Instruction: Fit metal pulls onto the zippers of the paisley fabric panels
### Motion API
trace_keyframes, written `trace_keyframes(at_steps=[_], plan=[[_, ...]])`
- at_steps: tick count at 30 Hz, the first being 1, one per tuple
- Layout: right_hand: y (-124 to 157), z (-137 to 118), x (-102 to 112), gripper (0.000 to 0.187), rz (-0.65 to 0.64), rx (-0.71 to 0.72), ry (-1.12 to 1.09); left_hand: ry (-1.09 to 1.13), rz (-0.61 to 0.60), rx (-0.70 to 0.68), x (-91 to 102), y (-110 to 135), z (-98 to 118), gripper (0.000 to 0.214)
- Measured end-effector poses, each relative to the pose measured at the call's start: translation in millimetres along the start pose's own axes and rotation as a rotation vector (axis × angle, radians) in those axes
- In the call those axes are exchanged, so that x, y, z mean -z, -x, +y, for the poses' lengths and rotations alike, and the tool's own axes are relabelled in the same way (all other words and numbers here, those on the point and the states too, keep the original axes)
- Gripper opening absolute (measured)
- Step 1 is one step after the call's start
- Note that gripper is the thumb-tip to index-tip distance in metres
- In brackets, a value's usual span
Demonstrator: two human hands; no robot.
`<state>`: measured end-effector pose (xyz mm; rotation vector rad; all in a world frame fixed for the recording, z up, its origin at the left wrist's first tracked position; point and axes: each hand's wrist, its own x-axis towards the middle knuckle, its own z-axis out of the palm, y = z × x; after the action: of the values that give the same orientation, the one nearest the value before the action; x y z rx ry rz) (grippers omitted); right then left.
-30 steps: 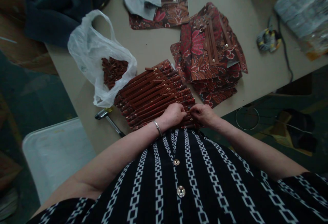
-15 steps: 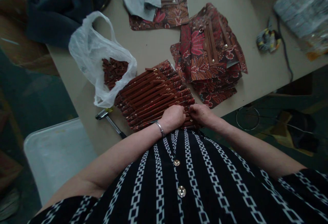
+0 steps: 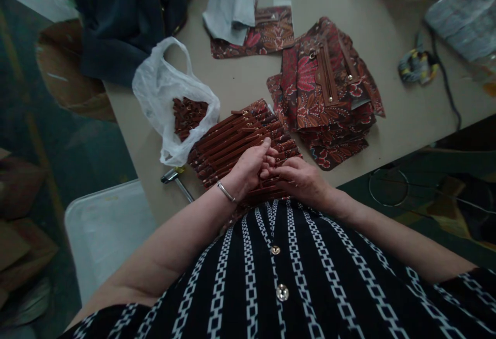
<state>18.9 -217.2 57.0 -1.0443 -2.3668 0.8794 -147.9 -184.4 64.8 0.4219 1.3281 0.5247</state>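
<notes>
A row of overlapping floral fabric pieces with brown zipper strips (image 3: 228, 140) lies at the table's near edge, small pulls showing along it. Over its near end is my left hand (image 3: 253, 166), turned partly palm up with its fingers curled and thumb raised. My right hand (image 3: 304, 179) meets it from the right, fingertips pinched together against the left fingers. Whatever sits between the fingers is too small to make out. Beyond the row on the left, an open white plastic bag (image 3: 155, 83) holds many small brown pulls (image 3: 189, 117).
A stack of floral zippered panels (image 3: 325, 80) lies right of the row. Grey cloth (image 3: 232, 8) covers part of another panel (image 3: 273, 34) behind. A hammer-like tool (image 3: 176, 180) rests at left, yellow-black pliers (image 3: 417, 66) at right. A white stool (image 3: 108, 230) stands left of the table.
My left hand has lifted off the zipper strips and turned palm up. My right hand has moved left to join its fingers. The camera view has shifted slightly.
</notes>
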Motion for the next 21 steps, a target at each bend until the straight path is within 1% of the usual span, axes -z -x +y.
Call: trace_keyframes(at_steps=[2, 4, 7, 9, 11, 14, 17, 19, 21], plan=[[-7, -12, -2, 0.025, 0.037, 0.135, 0.052, 0.241, 0.03, 0.088, -3.9, 2, 7, 0.043], [-11, -16, -5, 0.022, 0.05, 0.197, 0.113, 0.358, 0.066, 0.134, -7.5, 4, 9, 0.041], [-14, -12, -8, 0.018, 0.067, 0.208, 0.152, 0.443, 0.085, 0.19, -9.9, 6, 7, 0.039], [-15, -8, -8, 0.02, 0.068, 0.212, 0.152, 0.483, 0.068, 0.224, -10.7, 8, 5, 0.039], [-17, -5, -7, 0.02, 0.077, 0.205, 0.114, 0.512, 0.031, 0.222, -12.9, 11, 3, 0.038], [-23, -8, -6, 0.018, 0.124, 0.126, -0.045, 0.558, 0.014, 0.148, -20.4, 14, 0, 0.037], [-29, -14, -9, 0.01, 0.167, -0.024, -0.298, 0.587, 0.008, 0.099, -28.2, 15, -2, 0.044], [-32, -15, -10, 0.006, 0.16, -0.12, -0.489, 0.576, -0.053, 0.105, -30.4, 16, -1, 0.051], [-32, -15, -6, 0.003, 0.134, -0.175, -0.622, 0.537, -0.138, 0.102, -29.4, 16, 0, 0.056]])
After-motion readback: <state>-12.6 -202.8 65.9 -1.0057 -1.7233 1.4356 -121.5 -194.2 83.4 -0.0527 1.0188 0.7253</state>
